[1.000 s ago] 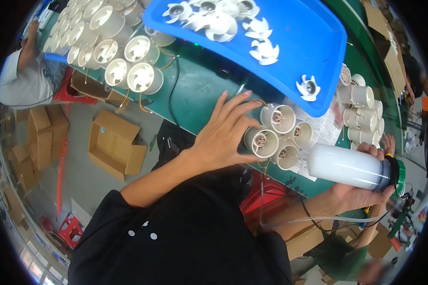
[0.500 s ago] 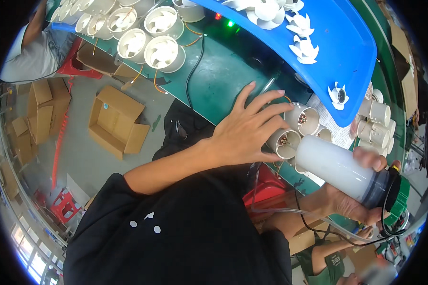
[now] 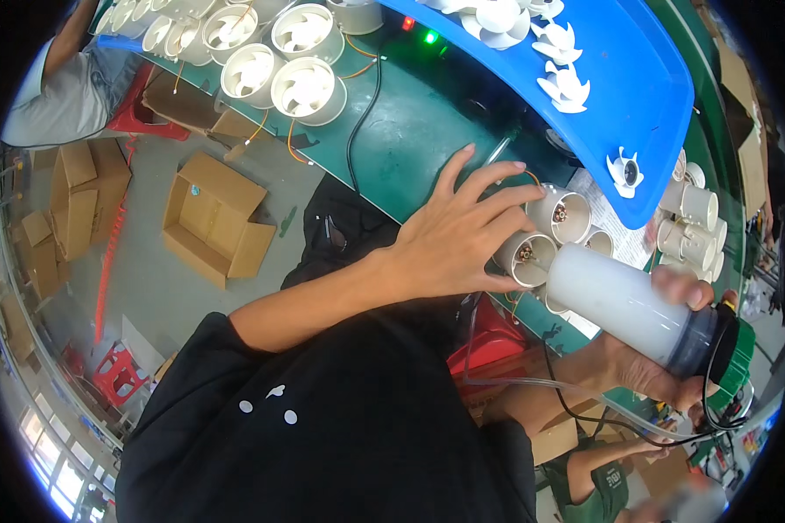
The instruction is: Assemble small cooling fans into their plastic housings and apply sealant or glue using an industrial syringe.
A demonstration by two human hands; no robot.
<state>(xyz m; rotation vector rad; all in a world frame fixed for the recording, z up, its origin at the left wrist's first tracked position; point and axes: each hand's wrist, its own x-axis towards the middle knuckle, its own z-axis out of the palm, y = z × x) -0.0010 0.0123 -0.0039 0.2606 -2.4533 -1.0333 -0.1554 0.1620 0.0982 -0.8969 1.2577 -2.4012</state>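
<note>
My left hand [image 3: 445,237] rests at the table edge, thumb and fingers curved around a small white round fan housing [image 3: 504,258] with copper windings inside. My right hand [image 3: 647,370] grips a large translucent dispensing syringe [image 3: 615,292] filled with white material. It lies tilted, its narrow end pointing into the housing; a tip touching the windings cannot be made out. A green cap [image 3: 734,359] closes its far end, with a clear tube [image 3: 584,397] and a black cable running from there. Another white housing [image 3: 560,215] with windings stands just beyond my left fingers.
A blue tray [image 3: 663,113] holds white fan impellers [image 3: 563,87]. White housings with impellers [image 3: 308,90] crowd the green table [image 3: 410,166] at the far left; more housings [image 3: 689,235] are stacked at right. An open cardboard box [image 3: 214,218] lies on the floor. Other people sit at left and lower right.
The view has shifted slightly, so the tray and housings sit a little differently in the picture. Both hands keep the same hold on the housing and the syringe.
</note>
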